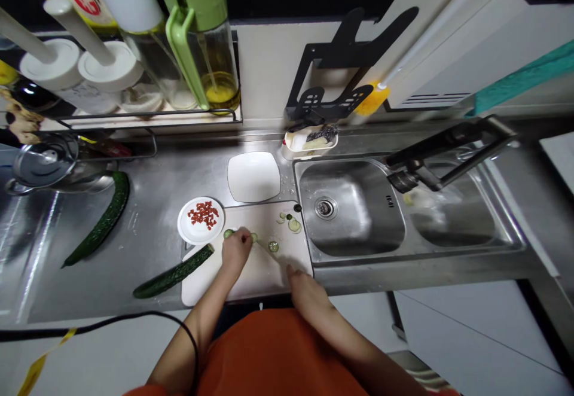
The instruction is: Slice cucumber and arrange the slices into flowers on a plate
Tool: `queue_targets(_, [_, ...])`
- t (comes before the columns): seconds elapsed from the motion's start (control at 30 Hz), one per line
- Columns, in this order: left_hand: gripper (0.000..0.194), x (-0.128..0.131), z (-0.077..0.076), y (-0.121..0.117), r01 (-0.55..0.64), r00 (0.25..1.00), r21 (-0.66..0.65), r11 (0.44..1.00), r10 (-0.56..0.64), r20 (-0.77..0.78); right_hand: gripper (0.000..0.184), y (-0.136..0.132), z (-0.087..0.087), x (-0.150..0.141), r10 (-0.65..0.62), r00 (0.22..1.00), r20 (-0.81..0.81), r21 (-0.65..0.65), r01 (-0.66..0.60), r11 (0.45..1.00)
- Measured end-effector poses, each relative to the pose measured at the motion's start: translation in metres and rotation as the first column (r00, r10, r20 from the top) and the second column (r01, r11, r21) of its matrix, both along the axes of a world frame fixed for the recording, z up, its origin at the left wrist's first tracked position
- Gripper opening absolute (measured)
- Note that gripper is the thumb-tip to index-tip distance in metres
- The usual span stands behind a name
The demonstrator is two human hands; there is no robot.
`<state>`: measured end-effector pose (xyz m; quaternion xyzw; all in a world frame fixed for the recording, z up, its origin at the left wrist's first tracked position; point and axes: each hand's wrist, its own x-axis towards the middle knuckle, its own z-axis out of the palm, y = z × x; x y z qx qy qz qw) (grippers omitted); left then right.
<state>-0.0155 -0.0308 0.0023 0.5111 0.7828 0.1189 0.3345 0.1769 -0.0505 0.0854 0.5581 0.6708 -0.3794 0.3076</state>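
Observation:
My left hand (pixel 236 251) is closed over a short piece of cucumber (pixel 228 233) on the white cutting board (pixel 269 282); its fingers hide most of the piece. My right hand (pixel 309 293) grips a knife (pixel 269 253), whose pale, thin blade points toward the left hand and is hard to make out against the board. One cucumber slice (pixel 273 246) lies by the blade. Several more slices (pixel 294 225) lie at the board's upper right. A longer cut cucumber (pixel 174 273) rests partly on the board's left side, its cut end toward my left hand.
Red chopped bits fill a white round plate (pixel 183 227) left of the board. A white squarish plate (pixel 253 176) sits behind it. To the right is a steel sink (pixel 354 204) with a faucet (pixel 448 151). A whole cucumber (pixel 101 225) lies far left, below a condiment rack (pixel 152 122).

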Motion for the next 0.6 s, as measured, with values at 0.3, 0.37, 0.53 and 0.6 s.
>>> queue_targets(0.3, [0.02, -0.026, 0.006, -0.015, -0.104, 0.994, 0.115, 0.988, 0.109, -0.033, 0.05, -0.005, 0.002, 0.009, 0.001, 1.0, 0.01, 0.006, -0.001, 1.0])
queue_targets(0.37, [0.02, -0.035, 0.009, -0.017, -0.14, 0.986, 0.091, 0.986, 0.148, -0.079, 0.05, -0.005, 0.004, 0.008, 0.009, 1.0, 0.009, 0.004, -0.009, 1.0])
queue_targets(0.53, [0.021, -0.044, 0.015, -0.019, -0.146, 0.956, 0.04, 0.988, 0.152, -0.25, 0.05, -0.003, 0.006, 0.008, 0.02, 1.0, 0.005, 0.015, -0.02, 1.0])
queue_targets(0.6, [0.022, -0.044, 0.015, -0.019, -0.124, 0.943, 0.04, 0.991, 0.131, -0.305, 0.05, -0.004, 0.006, 0.008, 0.015, 1.0, 0.024, 0.011, -0.015, 1.0])
